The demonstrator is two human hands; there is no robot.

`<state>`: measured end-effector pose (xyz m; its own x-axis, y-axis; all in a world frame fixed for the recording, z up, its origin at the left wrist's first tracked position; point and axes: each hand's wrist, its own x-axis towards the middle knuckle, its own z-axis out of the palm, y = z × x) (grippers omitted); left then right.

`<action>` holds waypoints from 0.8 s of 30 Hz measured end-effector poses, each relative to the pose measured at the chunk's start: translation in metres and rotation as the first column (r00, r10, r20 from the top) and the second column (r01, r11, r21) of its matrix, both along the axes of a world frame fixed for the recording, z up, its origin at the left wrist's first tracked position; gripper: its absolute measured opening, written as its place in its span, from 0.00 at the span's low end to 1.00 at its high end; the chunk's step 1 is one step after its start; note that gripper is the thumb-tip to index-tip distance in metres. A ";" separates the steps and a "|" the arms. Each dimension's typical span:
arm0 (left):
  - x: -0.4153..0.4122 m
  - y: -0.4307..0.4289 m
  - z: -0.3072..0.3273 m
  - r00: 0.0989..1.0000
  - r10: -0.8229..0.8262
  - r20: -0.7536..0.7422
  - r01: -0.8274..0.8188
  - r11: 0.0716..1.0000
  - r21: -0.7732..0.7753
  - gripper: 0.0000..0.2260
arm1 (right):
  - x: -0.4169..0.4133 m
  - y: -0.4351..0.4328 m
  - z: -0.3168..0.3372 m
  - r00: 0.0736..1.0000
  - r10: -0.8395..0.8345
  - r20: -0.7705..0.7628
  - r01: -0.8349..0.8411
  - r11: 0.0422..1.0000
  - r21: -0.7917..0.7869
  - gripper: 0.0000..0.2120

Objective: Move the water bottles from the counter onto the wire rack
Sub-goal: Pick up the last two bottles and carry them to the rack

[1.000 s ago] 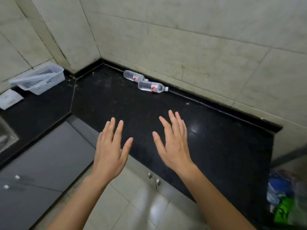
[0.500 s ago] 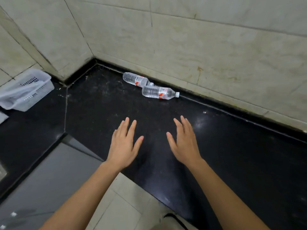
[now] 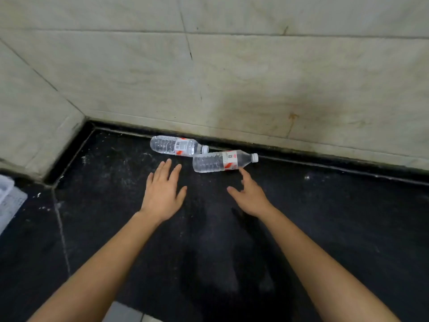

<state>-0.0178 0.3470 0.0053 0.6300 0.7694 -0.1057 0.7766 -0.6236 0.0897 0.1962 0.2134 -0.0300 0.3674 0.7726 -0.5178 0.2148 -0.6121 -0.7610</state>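
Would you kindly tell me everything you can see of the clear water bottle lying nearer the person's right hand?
The clear plastic water bottle lies on its side on the black stone counter, near the tiled wall. Its white screw cap is on and points right; a white label with red marks wraps the upper half, and the lower body is ribbed. The second clear bottle lies beyond its base; contact is unclear. Fingers of the right hand reach its lower edge, touch uncertain.
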 end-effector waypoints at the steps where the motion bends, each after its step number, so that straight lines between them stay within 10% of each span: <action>1: 0.004 0.024 -0.007 0.999 -0.032 0.004 0.032 0.999 -0.005 0.30 | -0.003 0.013 -0.006 0.999 -0.047 -0.027 0.047 0.999 -0.015 0.38; 9: 0.038 0.167 -0.084 0.978 -0.195 -0.069 0.193 0.980 -0.045 0.35 | -0.035 0.105 -0.045 0.778 -0.553 -0.299 0.561 0.825 -0.066 0.42; 14: 0.039 0.188 -0.114 0.976 -0.219 0.009 0.218 0.975 0.053 0.33 | -0.045 0.145 -0.057 0.706 -0.681 -0.195 0.674 0.731 -0.108 0.56; 20: 0.059 0.208 -0.095 0.967 -0.236 -0.098 0.241 0.970 0.039 0.33 | -0.042 0.170 -0.053 0.467 -0.875 -0.128 0.872 0.480 -0.098 0.46; 24: 0.061 0.201 -0.081 0.953 -0.242 -0.185 0.248 0.969 0.011 0.31 | -0.042 0.162 -0.057 0.472 -0.866 -0.161 0.870 0.488 -0.075 0.46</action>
<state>0.0430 0.5480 -0.0761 0.7723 0.5988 -0.2120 0.6008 -0.7970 -0.0620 0.1539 0.3754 -0.0871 0.7712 0.1131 -0.6264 -0.5399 -0.4050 -0.7379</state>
